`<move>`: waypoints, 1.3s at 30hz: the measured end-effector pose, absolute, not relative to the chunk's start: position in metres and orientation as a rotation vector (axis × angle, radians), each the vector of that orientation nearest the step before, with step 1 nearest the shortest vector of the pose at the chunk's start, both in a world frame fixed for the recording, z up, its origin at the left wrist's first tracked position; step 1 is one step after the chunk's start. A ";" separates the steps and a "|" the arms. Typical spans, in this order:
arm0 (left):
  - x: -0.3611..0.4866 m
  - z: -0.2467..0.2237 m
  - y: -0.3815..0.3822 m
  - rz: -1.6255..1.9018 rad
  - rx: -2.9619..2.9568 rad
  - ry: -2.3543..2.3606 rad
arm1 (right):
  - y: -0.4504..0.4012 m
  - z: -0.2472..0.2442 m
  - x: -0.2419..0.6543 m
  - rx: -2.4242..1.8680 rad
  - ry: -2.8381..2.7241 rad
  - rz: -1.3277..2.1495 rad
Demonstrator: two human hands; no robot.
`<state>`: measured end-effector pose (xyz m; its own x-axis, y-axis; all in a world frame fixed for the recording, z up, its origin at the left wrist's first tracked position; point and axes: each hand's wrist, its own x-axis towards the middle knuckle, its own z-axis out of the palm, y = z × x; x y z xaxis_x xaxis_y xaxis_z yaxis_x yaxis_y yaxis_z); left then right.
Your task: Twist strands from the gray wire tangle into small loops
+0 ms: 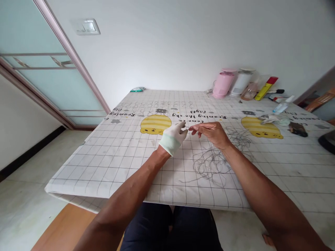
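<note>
My left hand point(173, 136), in a white glove with a pale green cuff, is held over the middle of the table with its fingers curled together. My bare right hand point(211, 134) faces it from the right, thumb and fingers pinched. Only a small gap separates the fingertips. Anything thin between them is too small to make out. Below and beside my right hand lies a loose tangle of thin grey wire or thread point(209, 165), partly hidden by my right forearm. Farther back, small grey loops point(157, 104) lie in rows on the tablecloth.
A checked tablecloth point(104, 164) with yellow bear prints covers the table. Along the wall stand a pink cylinder point(223, 83), a white cylinder point(240, 83) and a yellow-red container point(265, 89). At right lie a clear bottle point(282, 105), a crumpled glove point(276, 119) and a dark block point(298, 129).
</note>
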<state>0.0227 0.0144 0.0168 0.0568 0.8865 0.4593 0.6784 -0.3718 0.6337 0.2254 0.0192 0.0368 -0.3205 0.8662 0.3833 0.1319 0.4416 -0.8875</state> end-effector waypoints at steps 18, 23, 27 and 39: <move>0.016 0.026 0.018 1.322 1.592 1.464 | 0.025 0.032 0.218 -0.852 -1.373 1.055; 0.019 0.028 0.011 1.142 1.284 1.235 | 0.026 0.032 0.217 -0.825 -1.176 1.109; 0.027 0.028 0.004 1.245 1.191 1.063 | 0.021 0.026 0.204 -0.812 -1.141 1.185; 0.033 0.015 0.016 1.355 1.014 0.645 | 0.008 0.017 0.176 -0.753 -1.044 1.418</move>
